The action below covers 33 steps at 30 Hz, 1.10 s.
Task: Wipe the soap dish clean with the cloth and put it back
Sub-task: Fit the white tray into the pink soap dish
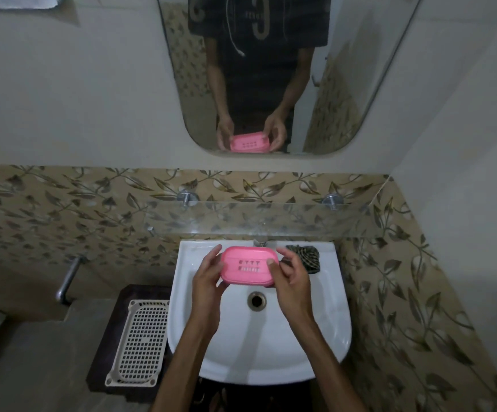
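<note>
You stand at a white sink [324,331] under a mirror [345,84]; cloth [308,257] lies on its rim. Your left hand [207,282] and right hand [290,278] both grip the empty pink dish [248,266].

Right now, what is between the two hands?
In the head view, the pink soap dish lies between the left hand and the right hand, held at both ends above the sink.

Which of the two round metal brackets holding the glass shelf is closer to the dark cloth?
The right bracket, above the cloth on the sink's right rim; the left bracket is farther.
</note>
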Each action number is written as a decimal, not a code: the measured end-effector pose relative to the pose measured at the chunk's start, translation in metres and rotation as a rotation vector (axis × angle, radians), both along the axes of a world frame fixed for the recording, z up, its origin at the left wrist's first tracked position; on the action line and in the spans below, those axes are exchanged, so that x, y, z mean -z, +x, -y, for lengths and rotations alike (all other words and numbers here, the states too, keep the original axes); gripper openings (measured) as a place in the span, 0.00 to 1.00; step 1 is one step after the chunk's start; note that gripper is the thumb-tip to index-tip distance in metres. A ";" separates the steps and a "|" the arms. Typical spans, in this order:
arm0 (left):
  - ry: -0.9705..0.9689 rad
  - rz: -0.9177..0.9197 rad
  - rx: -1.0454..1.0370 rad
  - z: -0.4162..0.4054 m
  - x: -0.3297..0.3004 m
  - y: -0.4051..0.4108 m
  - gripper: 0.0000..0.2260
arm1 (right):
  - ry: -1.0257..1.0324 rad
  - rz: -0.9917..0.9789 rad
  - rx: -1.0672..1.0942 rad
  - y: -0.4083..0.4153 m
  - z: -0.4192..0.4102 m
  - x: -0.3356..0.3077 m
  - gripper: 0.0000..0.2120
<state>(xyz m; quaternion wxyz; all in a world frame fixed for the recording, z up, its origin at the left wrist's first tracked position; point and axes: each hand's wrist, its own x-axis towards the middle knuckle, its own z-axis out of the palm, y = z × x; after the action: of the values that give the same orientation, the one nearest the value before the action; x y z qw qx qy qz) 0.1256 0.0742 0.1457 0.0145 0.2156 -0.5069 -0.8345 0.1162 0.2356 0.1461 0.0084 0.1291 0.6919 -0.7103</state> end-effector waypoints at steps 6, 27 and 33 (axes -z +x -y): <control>-0.194 -0.015 -0.005 -0.002 -0.005 0.001 0.18 | -0.008 -0.030 0.009 -0.006 -0.011 0.000 0.08; -0.591 -0.161 0.162 -0.010 -0.011 -0.132 0.16 | 0.525 -0.104 0.074 -0.119 -0.012 -0.017 0.14; -0.564 -0.090 0.081 -0.010 -0.003 -0.130 0.19 | 0.558 -0.105 0.078 -0.120 -0.018 -0.009 0.18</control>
<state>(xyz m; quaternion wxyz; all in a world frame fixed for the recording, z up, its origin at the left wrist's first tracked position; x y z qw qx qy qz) -0.0042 0.0837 0.1484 0.0627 0.1455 -0.7259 -0.6693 -0.0041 0.2531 0.1550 -0.0909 0.1160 0.8547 -0.4977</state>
